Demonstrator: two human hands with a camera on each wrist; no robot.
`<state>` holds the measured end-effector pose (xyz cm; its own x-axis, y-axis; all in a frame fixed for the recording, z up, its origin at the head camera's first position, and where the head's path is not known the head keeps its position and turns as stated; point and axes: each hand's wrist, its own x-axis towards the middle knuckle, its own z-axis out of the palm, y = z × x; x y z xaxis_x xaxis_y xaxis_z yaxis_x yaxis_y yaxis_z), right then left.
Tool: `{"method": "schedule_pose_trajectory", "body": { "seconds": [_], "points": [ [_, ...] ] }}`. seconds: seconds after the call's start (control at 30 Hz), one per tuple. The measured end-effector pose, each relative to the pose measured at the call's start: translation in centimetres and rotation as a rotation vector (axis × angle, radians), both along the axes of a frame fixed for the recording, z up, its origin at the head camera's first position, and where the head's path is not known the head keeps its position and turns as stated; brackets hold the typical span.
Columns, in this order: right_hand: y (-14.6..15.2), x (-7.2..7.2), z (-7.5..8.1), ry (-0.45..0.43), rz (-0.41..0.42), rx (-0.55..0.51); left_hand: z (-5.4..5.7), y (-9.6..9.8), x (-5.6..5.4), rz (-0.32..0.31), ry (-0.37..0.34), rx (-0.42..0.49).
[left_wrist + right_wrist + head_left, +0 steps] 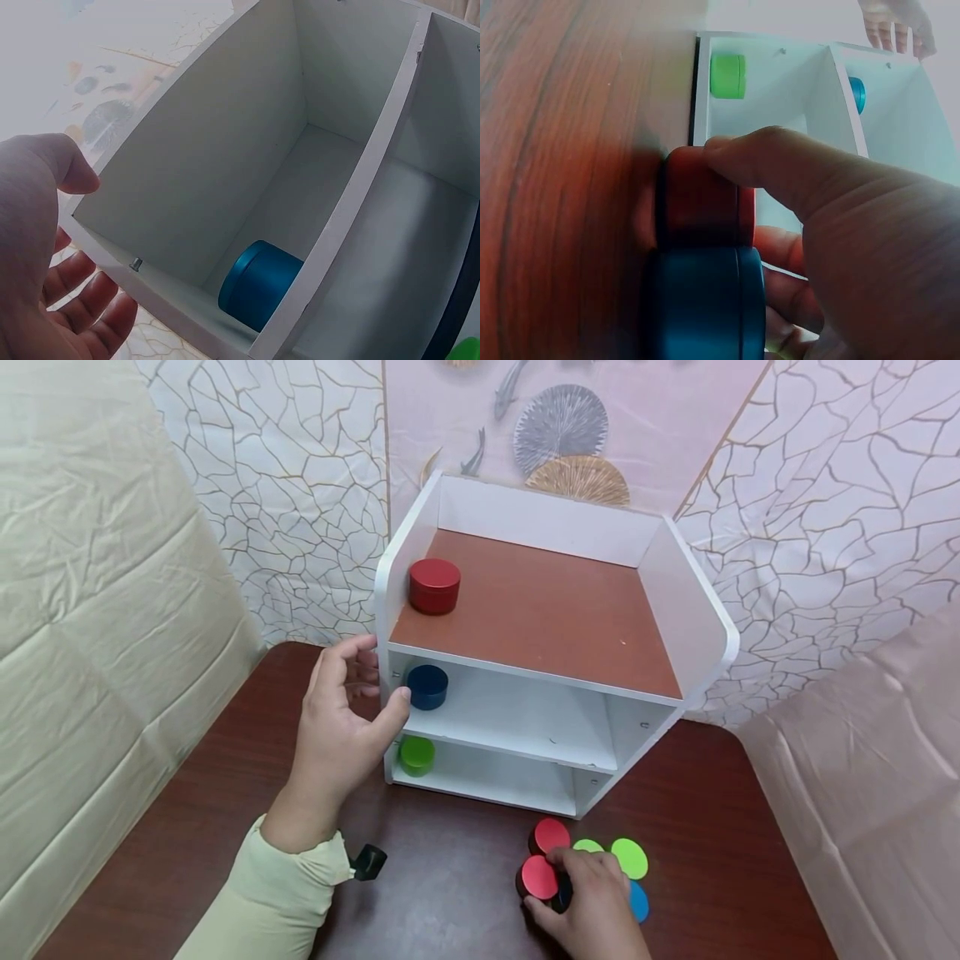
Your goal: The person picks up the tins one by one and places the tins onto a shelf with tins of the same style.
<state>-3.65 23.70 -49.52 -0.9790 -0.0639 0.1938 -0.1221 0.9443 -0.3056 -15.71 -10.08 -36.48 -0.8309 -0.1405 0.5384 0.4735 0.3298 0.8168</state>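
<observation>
My right hand [596,902] is at the front right of the table. Its thumb and fingers pinch a round red tin [538,878], which stands next to a blue tin [701,300] in the right wrist view. Just behind stands another red tin [551,837]. My left hand [341,718] is at the left side of a white shelf unit [480,743], its fingers loosely bent outside the side panel and its thumb in front. Whether it touches the panel is unclear. Inside, near that thumb, a blue tin [427,687] stands on the middle shelf.
A red tin [434,587] stands on the unit's brown top, at the left. A green tin [417,756] is on the bottom shelf. By my right hand are green tins [628,858] and a partly hidden blue tin [638,902]. Patterned cloth hangs behind the dark table [435,860].
</observation>
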Motion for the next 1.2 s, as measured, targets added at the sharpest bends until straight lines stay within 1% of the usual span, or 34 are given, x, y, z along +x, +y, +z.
{"method": "schedule_pose_trajectory", "body": {
  "seconds": [0.27, 0.47, 0.73, 0.83, 1.0, 1.2],
  "points": [
    [0.1, -0.1, -0.2, -0.038, 0.014, -0.025, -0.2, -0.1, -0.1, -0.007, 0.017, 0.005],
    [0.1, -0.1, 0.0, -0.017, 0.040, -0.049, -0.2, -0.1, -0.2, -0.013, 0.028, 0.012],
    [0.2, -0.1, 0.1, 0.022, 0.071, -0.085, -0.1, -0.1, 0.0, -0.012, 0.017, 0.011],
    [0.2, -0.2, 0.3, -0.003, 0.068, -0.110, -0.1, -0.1, 0.0, -0.009, 0.013, 0.009],
    [0.0, 0.0, 0.7, -0.065, 0.038, -0.174, -0.1, -0.1, 0.0, -0.006, 0.009, 0.007],
    [-0.2, 0.2, 1.0, -0.083, 0.007, -0.231, -0.1, -0.1, 0.0, -0.009, 0.015, 0.007]
  ]
}}
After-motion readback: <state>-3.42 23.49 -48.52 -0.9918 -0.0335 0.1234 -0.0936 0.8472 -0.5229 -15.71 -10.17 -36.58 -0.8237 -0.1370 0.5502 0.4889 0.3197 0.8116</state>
